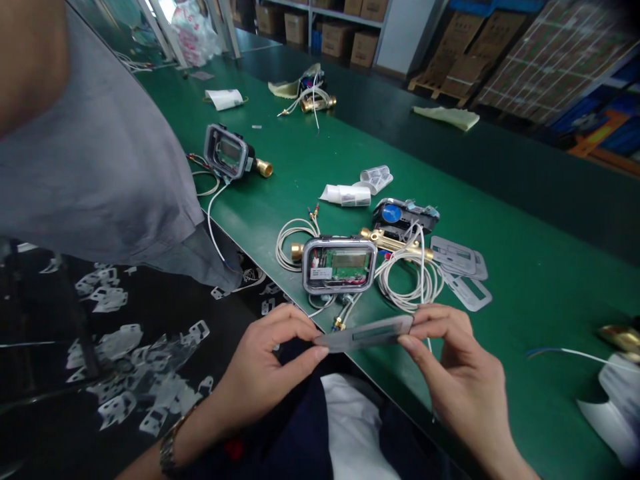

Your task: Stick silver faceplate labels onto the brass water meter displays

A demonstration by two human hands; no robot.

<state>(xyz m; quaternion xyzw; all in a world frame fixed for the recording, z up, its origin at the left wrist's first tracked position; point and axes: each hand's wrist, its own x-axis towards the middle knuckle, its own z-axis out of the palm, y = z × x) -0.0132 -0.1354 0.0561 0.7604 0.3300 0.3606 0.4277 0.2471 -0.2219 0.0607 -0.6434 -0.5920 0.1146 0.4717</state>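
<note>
The grey panel point(345, 341) is pinched at its two ends between the left hand point(277, 353) and the right hand point(463, 367), held free and fixed to nothing; just beyond it, the clear-fronted meter point(340, 265) shows its green circuit board bare, with no panel over it, so that unit looks unfinished; past the right hand, loose plates point(457, 259) lie unused on the surface point(530, 267), beside a second meter point(403, 220) turned away; beyond the left hand, another meter point(227, 153) stands near a grey-clothed person point(100, 153).
</note>
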